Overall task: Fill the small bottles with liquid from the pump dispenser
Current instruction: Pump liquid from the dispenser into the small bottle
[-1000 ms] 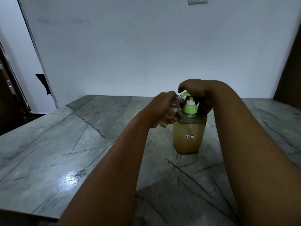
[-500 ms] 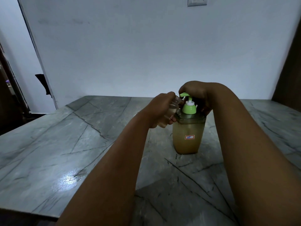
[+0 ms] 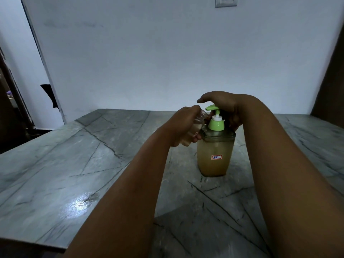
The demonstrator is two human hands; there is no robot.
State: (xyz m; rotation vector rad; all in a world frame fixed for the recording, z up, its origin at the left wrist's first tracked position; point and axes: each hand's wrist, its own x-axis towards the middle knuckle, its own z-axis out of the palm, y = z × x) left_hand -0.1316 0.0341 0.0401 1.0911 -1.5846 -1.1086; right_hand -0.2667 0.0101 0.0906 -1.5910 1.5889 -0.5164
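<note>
The pump dispenser (image 3: pixel 214 161) stands on the marble table (image 3: pixel 89 161). It is a clear square bottle of yellowish-brown liquid with a green pump head (image 3: pixel 212 108) and a sticker reading 35. My right hand (image 3: pixel 223 104) lies over the top of the pump head, one finger stretched out to the left above the nozzle. My left hand (image 3: pixel 181 125) grips a small clear bottle (image 3: pixel 197 125). The small bottle is tilted, its open mouth close under the nozzle, and it holds some yellowish liquid. My left hand covers most of it.
A white wall stands right behind the table's far edge, with a switch plate (image 3: pixel 225 1) high up. A dark doorway opens at the left and a brown panel runs down the right edge. The table's near edge crosses the lower left.
My right hand's fingers have straightened and lifted a little off the nozzle, so more of the green pump head shows. The small bottle and the dispenser have stayed in place.
</note>
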